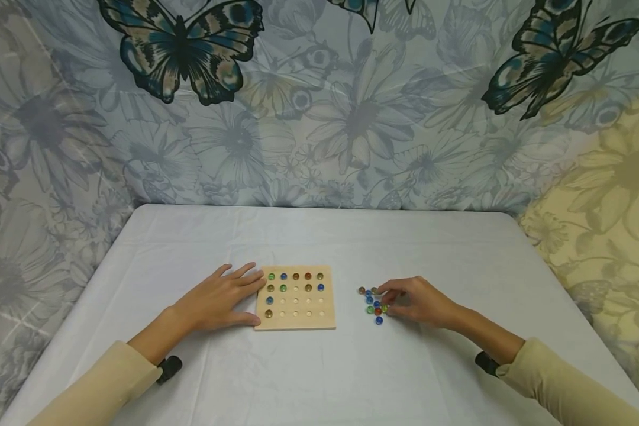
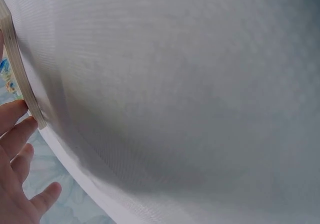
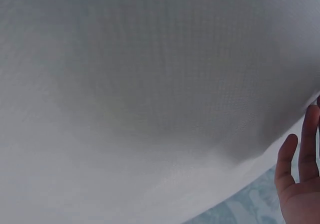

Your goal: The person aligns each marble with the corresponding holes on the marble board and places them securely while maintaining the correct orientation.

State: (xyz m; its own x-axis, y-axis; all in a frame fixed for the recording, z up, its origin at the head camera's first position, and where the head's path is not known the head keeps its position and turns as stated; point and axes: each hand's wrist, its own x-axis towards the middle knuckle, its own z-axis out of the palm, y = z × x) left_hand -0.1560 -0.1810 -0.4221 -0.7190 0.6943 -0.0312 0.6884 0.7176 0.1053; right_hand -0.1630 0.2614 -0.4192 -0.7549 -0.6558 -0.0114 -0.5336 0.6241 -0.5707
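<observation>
A pale wooden board (image 1: 295, 322) with rows of round hollows lies on the table, in the middle of the head view. Marbles fill its top row, most of the second row and the left column. My left hand (image 1: 220, 299) rests at its left edge, fingers spread and touching the rim; in the left wrist view the fingertips (image 2: 31, 123) meet the board's side (image 2: 22, 69). To the right lies a loose cluster of coloured marbles (image 1: 376, 304). My right hand (image 1: 418, 302) is at the cluster's right side, index finger and thumb apart beside the marbles, palm side hidden.
A white cloth (image 1: 309, 378) covers the table. Behind it hangs a fabric backdrop (image 1: 319, 130) with flowers and butterflies. A dark wrist strap piece (image 1: 169, 368) shows at the left cuff, another (image 1: 487, 362) at the right.
</observation>
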